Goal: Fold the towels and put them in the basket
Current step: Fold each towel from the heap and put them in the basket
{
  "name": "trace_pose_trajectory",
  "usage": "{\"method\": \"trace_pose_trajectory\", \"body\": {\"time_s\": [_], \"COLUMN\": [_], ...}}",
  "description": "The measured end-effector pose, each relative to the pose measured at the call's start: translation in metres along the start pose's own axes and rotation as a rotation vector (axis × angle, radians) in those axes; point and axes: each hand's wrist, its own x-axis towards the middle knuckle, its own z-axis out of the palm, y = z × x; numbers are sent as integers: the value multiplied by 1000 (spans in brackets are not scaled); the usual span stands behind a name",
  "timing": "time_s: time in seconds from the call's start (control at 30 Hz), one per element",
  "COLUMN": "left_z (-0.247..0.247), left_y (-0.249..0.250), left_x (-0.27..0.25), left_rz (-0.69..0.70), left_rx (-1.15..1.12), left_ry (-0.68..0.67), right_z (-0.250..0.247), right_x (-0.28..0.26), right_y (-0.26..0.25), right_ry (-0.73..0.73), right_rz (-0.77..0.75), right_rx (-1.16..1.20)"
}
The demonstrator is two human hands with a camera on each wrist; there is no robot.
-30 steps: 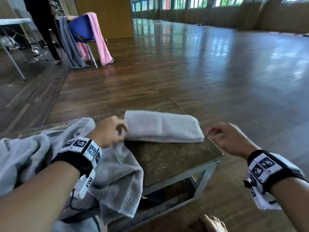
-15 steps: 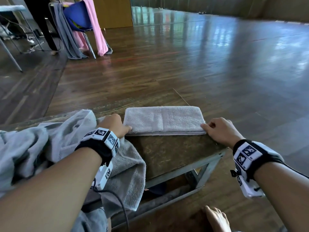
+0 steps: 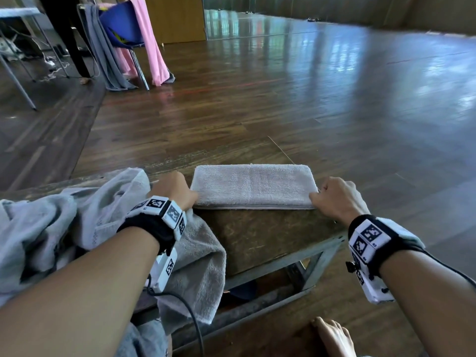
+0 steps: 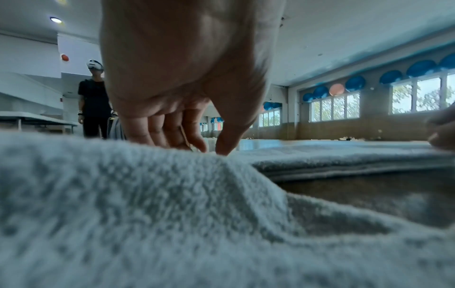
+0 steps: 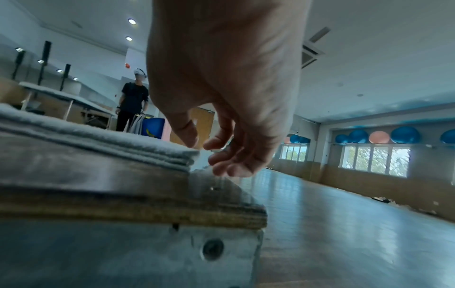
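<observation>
Both hands sit at the ends of the folded towel [image 3: 253,185] on the bench [image 3: 270,235], left hand [image 3: 175,189] and right hand [image 3: 337,199] each with thumb pressed on top, fingers curled, nothing lifted.

The folded towel [image 3: 253,186] is pale terry cloth, matt, with a fine looped nap and stitched hems along its stacked edges. The loose towels [image 3: 77,228] heaped beside it are grey cloth, one coarse and fluffy, another thinner and smoother. The table [image 3: 270,235] has a worn, dull wooden top, scuffed and blotchy, its edge showing plywood layers, on a matt grey metal frame [image 5: 123,253] with a bolt head. The floor [image 3: 309,99] is dark wooden strip, glossy enough to mirror the windows. The wrist bands [image 3: 371,238] look like black fabric with white plastic blocks.
</observation>
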Motion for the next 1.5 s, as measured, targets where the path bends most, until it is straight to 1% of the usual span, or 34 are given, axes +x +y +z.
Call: {"method": "trace_pose_trajectory", "body": {"time_s": [0.03,0.07,0.1,0.13,0.17,0.2,0.23,0.27,0.3,0.33,0.47,0.6,0.67,0.77,0.83,0.9,1.0,1.1,1.2,1.3,1.4,1.5], "left_z": [2,3,4,5,6,7,8,10,12,13,10,13,17,20,23,29,45,61,66,64,61,55], "left_y": [0,1,4,8,13,19,24,30,35,39,47,50,51,56,62,68,69,63,56,49,40,29], "left_x": [-1,-2,-3,-3,-4,-6,-8,-11,-14,-17,-28,-43,-51,-57,-56,-55,-57,-57,-51,-46,-44,-42], "left_rz": [63,147,245,346,433,493,517,512,499,494,527,548,557,583,621,623,577,557,531,501,439,368], "left_rx": [5,-6,-26,-33,-19,2,12,20,37,60,99,155,133,11,-5,48,84,109,125,127,113,106], "left_ry": [14,30,38,41,33,1,-66,-157,-233,-274,-298,-390,-373,-220,-143,-185,-322,-379,-406,-443,-479,-493], "right_z": [1,3,5,7,9,11,14,17,19,19,10,7,11,21,31,42,57,68,71,67,63,61], "right_x": [-2,-2,-3,-3,-5,-7,-9,-11,-13,-15,-27,-49,-60,-72,-74,-71,-64,-63,-60,-53,-49,-48], "right_y": [0,1,0,-1,-4,-6,-9,-12,-14,-16,-21,-18,-19,-25,-31,-39,-45,-39,-33,-26,-16,-8], "right_ry": [25,55,68,47,-9,-90,-174,-235,-257,-251,-243,-222,-135,41,88,66,-35,-147,-174,-219,-236,-226], "right_rz": [-50,-139,-255,-371,-472,-538,-560,-551,-532,-509,-444,-378,-382,-439,-512,-573,-589,-529,-497,-422,-343,-305], "right_rx": [-91,-157,-175,-166,-152,-151,-161,-173,-176,-170,-230,-273,-315,-287,-210,-148,-114,-123,-170,-217,-251,-262]}}
